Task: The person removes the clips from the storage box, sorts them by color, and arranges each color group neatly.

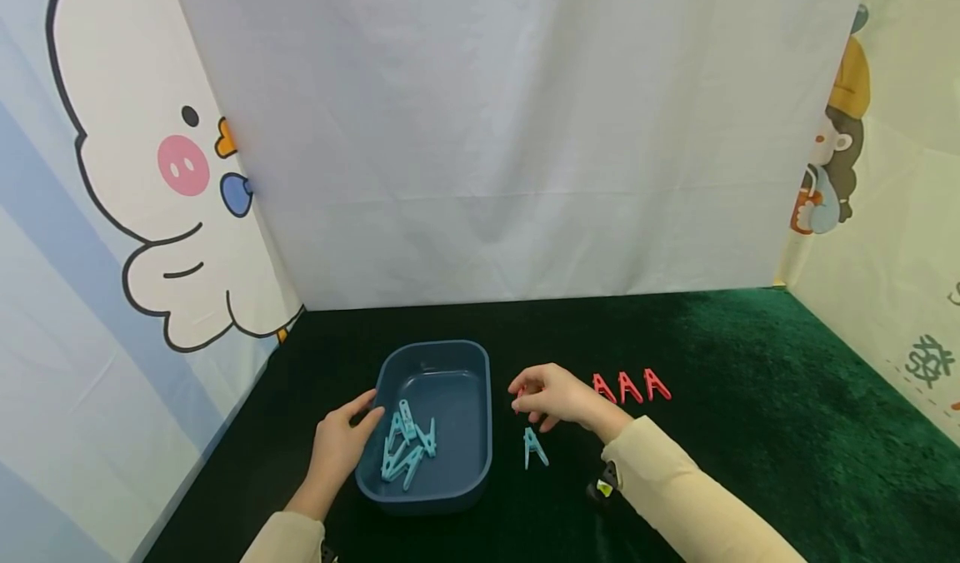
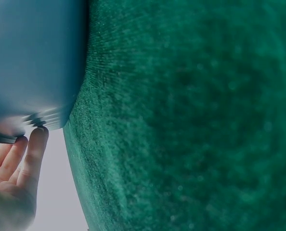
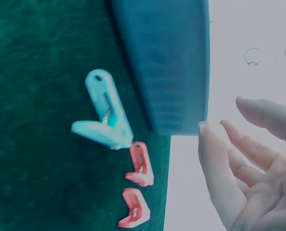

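A dark blue plastic tub (image 1: 480,430) stands on the green cloth with several light blue clothespins (image 1: 407,446) inside. My left hand (image 1: 358,417) rests against the tub's left wall; in the left wrist view its straight fingers (image 2: 34,149) touch the tub's rim (image 2: 37,118). My right hand (image 1: 531,398) hovers just right of the tub with its fingers loosely spread (image 3: 215,159) and holds nothing. A red clothespin (image 1: 520,394) shows at its fingertips. One light blue clothespin (image 1: 534,448) (image 3: 107,113) lies on the cloth below that hand. Three red clothespins (image 1: 628,386) stand in a row further right.
Dark green plush cloth (image 1: 750,413) covers the table. White fabric forms the back wall, and cartoon-printed curtains close the left and right sides. In the right wrist view two red clothespins (image 3: 140,166) lie beside the tub's wall (image 3: 167,62).
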Action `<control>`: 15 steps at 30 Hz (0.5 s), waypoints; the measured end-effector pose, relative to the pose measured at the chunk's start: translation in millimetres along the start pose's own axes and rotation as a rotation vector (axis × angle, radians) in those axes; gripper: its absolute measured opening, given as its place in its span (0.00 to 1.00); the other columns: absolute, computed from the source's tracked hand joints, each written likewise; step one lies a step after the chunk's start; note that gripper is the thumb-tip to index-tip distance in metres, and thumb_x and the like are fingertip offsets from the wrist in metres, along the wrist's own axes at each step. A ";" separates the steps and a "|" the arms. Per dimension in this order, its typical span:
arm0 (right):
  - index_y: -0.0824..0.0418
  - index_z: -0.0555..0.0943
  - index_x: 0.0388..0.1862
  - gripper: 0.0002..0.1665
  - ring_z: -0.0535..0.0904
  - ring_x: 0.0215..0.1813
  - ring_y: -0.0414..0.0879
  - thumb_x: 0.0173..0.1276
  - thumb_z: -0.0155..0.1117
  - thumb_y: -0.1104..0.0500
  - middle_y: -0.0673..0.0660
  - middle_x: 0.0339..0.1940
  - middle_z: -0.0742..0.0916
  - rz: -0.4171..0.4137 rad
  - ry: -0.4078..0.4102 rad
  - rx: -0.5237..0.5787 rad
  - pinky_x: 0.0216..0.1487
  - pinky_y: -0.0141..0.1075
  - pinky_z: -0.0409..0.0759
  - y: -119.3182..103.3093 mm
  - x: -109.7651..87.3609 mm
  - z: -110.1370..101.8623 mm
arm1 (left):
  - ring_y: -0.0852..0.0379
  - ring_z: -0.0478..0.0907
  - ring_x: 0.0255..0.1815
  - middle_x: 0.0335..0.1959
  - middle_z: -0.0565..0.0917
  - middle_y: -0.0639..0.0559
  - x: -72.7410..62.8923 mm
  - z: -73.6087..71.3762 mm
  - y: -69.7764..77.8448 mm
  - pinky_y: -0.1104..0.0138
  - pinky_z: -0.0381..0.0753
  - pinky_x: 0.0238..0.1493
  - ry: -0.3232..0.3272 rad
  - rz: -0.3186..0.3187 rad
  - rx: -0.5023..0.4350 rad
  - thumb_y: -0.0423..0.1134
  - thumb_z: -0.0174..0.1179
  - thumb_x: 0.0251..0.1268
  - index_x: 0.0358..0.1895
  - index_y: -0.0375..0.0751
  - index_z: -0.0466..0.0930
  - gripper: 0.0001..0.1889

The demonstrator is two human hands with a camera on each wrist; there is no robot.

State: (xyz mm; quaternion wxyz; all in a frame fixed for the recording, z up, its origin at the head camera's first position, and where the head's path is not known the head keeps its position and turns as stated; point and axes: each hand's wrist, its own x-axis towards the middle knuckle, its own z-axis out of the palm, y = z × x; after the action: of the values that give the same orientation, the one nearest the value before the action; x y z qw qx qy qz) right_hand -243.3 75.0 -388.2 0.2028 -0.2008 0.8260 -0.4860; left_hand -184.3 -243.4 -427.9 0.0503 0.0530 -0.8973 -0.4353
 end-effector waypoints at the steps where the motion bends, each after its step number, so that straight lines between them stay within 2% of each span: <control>1: 0.67 0.77 0.48 0.15 0.78 0.29 0.47 0.64 0.60 0.61 0.57 0.31 0.81 -0.007 0.001 0.008 0.27 0.38 0.80 -2.3 0.4 0.3 | 0.39 0.64 0.61 0.63 0.66 0.35 0.1 0.0 -0.2 0.48 0.68 0.54 0.000 0.000 -0.001 0.45 0.50 0.69 0.65 0.40 0.65 0.25; 7: 0.66 0.75 0.52 0.18 0.78 0.30 0.49 0.64 0.60 0.61 0.60 0.32 0.80 -0.077 -0.003 0.072 0.28 0.40 0.80 -12.9 3.7 6.3 | 0.39 0.64 0.62 0.64 0.66 0.36 2.0 0.4 -1.7 0.48 0.67 0.55 0.000 -0.003 -0.008 0.46 0.50 0.69 0.65 0.40 0.65 0.25; 15: 0.66 0.71 0.57 0.24 0.79 0.31 0.49 0.64 0.61 0.61 0.60 0.34 0.80 -0.131 -0.055 0.153 0.30 0.41 0.81 -24.8 10.7 19.7 | 0.39 0.65 0.61 0.63 0.66 0.36 2.5 1.7 -2.4 0.48 0.68 0.54 0.009 0.000 0.001 0.49 0.51 0.68 0.65 0.40 0.66 0.26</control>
State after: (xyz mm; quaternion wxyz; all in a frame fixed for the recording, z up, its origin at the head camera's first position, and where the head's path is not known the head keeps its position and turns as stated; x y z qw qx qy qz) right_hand -238.5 44.1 -376.5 0.2078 -0.2515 0.7659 -0.5541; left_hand -186.9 -244.0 -430.8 0.0544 0.0550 -0.8973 -0.4347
